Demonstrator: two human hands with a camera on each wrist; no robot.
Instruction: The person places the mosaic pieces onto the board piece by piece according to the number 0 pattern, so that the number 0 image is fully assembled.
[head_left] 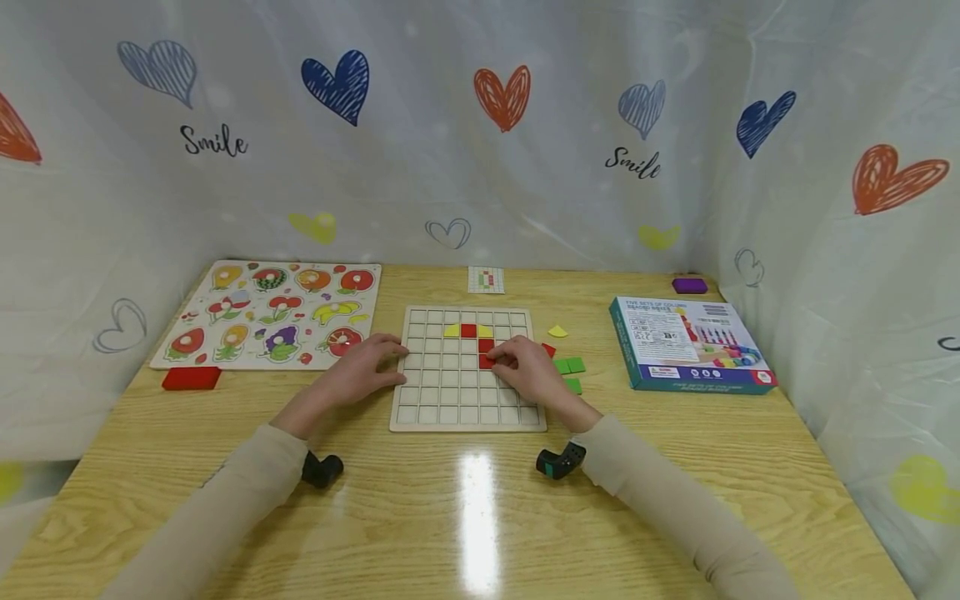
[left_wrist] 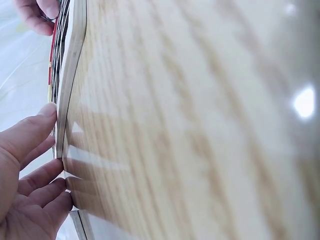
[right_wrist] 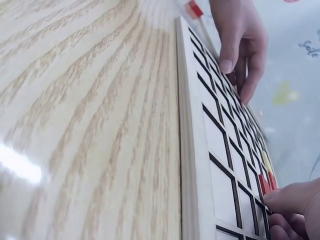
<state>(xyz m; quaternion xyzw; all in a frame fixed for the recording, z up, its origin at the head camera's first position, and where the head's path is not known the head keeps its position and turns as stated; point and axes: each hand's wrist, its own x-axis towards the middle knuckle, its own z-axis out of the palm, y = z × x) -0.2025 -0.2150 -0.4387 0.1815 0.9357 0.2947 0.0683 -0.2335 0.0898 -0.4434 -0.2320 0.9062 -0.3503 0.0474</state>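
Observation:
A pale wooden grid board (head_left: 428, 414) lies mid-table. Several tiles sit in its upper cells: a red square tile (head_left: 468, 331) between two yellow pieces (head_left: 452, 331), and another red square tile (head_left: 486, 344) below them at right. My right hand (head_left: 528, 371) pinches a further red square tile (head_left: 484, 362) low on the board, thumb at its edge in the right wrist view; the curled fingers partly hide it. At the board's left edge rests my left hand (head_left: 367, 367), its fingers (left_wrist: 45, 175) loosely extended against the side.
Right of the board lie loose green tiles (head_left: 576, 365), a yellow piece (head_left: 557, 331) and a partly hidden red tile (head_left: 550, 350). A small pattern card (head_left: 486, 281) is behind. The fruit puzzle (head_left: 247, 333) and red block (head_left: 191, 379) stand left; a box (head_left: 690, 346) and purple block (head_left: 690, 286), right.

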